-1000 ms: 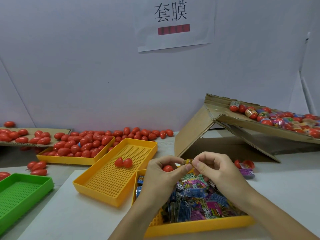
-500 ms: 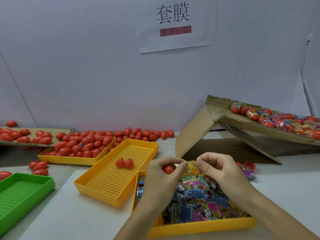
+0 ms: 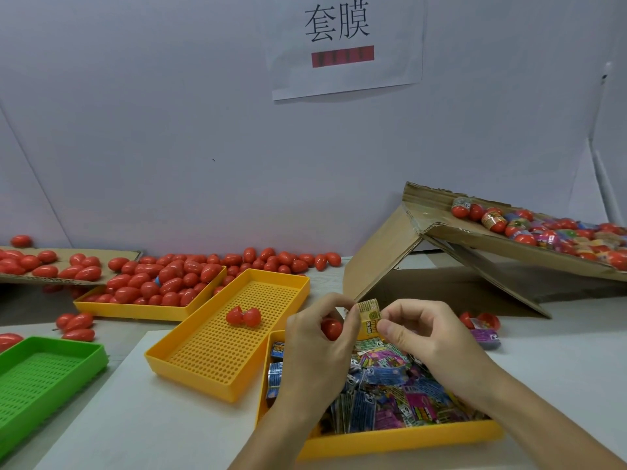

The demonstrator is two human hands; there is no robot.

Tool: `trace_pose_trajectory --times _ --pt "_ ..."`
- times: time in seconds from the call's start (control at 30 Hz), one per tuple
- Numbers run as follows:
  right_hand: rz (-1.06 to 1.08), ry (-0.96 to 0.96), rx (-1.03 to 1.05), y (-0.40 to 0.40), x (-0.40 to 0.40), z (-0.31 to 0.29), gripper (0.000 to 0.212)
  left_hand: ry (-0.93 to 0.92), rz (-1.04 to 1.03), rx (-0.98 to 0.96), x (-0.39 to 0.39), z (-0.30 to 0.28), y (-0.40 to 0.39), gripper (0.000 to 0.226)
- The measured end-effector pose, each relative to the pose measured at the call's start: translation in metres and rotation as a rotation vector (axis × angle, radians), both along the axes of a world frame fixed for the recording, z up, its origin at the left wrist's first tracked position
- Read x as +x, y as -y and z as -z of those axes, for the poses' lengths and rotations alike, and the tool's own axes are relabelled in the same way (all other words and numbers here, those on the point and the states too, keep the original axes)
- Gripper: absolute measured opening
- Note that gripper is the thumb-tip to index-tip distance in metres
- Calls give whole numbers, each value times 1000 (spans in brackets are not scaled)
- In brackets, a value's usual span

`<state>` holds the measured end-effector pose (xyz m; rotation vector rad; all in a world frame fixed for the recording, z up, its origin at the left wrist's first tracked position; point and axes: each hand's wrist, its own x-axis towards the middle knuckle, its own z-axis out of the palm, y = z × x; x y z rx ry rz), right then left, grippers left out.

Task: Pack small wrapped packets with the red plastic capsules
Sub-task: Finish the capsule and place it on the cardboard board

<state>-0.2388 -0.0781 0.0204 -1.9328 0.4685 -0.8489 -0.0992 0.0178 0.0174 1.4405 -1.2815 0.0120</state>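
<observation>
My left hand curls round a red capsule, and its thumb and forefinger also pinch the left side of a small yellow wrapped packet. My right hand pinches the packet's right side. Both hands hover over a yellow tray holding several colourful wrapped packets. An opened red capsule lies in the perforated yellow tray to the left.
A far yellow tray and a cardboard sheet hold several red capsules, with more loose along the wall. A green tray sits at the front left. A tilted cardboard box at the right carries wrapped capsules.
The yellow packet has come up between my two hands and shows more fully. Both hands shifted slightly; the left keeps the red capsule.
</observation>
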Motion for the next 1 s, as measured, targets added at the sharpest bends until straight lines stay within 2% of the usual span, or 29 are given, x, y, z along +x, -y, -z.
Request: trace_pose_trajectory --times 0.27,0.4,0.53,0.67,0.8,0.87,1.0 --pt "-73 71 110 2 -3 -3 22 197 -83 -25 1 2 2 8" --pt "-118 95 98 2 -4 -4 27 212 -82 -7 1 3 1 7" --pt "-158 71 70 1 -3 -5 25 125 -57 2 1 3 1 12" --pt "-215 66 73 0 -3 -6 24 -1 -44 30 2 3 2 26" --pt "-163 58 88 1 -4 -3 20 -115 19 68 3 3 2 21" --pt "-124 42 114 4 -4 0 34 -197 53 73 4 2 1 15" --pt "-128 10 46 3 -3 -1 39 -350 116 75 6 0 1 6"
